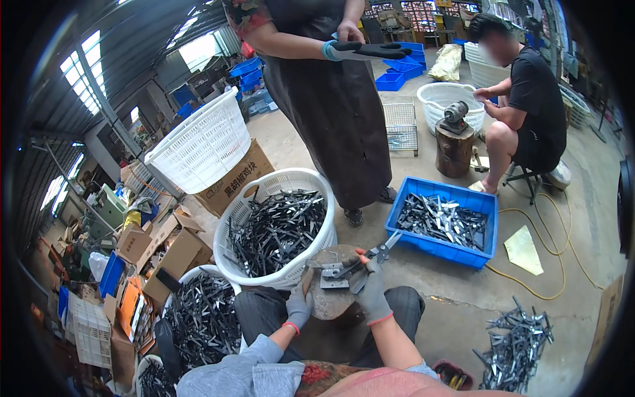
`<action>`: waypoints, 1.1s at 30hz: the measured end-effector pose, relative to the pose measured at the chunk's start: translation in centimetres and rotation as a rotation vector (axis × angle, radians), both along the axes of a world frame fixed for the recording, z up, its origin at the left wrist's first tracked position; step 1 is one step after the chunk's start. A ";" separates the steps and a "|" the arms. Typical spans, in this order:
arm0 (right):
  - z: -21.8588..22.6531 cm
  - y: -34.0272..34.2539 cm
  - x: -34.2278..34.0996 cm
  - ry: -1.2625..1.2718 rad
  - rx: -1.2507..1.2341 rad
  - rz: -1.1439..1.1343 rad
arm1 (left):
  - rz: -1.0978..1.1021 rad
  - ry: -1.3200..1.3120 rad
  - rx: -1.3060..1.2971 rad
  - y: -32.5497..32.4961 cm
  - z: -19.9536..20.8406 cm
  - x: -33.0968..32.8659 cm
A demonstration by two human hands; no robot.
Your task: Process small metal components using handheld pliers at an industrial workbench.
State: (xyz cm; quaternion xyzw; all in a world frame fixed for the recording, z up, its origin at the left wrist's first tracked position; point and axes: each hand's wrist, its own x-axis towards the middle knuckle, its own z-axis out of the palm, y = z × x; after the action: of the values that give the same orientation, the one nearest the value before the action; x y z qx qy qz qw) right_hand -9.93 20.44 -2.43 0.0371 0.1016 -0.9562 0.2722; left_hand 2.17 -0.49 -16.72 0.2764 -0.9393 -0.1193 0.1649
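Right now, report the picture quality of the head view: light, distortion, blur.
Head view: even daylight, roof windows glare white; fisheye bends edges, black vignette at rim; right hand holding scissors and left hand sharp; seated person's face deliberately blurred.

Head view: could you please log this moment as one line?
left hand: steadies stump block | right hand: holds scissors | white basket: metal parts

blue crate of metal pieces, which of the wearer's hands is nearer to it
Right. The right hand, holding scissors-like metal parts, sits just left of the blue crate; the left hand rests farther left, on the round block's edge.
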 end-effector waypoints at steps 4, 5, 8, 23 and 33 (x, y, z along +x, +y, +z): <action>1.0 0.1 0.2 0.192 -0.071 0.048 | -0.030 0.033 0.010 -0.2 -0.3 0.1; 1.2 0.1 0.2 0.169 -0.045 0.045 | -0.027 0.028 0.009 -0.2 -0.3 0.1; 1.4 0.0 0.4 0.178 -0.035 0.042 | -0.023 0.014 0.000 -0.2 -0.3 0.1; 2.5 1.9 0.5 0.309 0.058 0.082 | -0.026 -0.038 0.010 -0.1 0.8 -0.2; -0.5 2.1 -0.6 0.218 0.298 -0.062 | -0.621 0.356 0.395 4.6 19.9 -15.0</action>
State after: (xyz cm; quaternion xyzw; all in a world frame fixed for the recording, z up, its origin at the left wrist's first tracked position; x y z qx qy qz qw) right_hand -10.48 22.58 -2.95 -0.0238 0.2700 -0.9367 0.2216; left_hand -12.86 4.07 3.17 -0.0187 -0.8939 -0.3874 0.2248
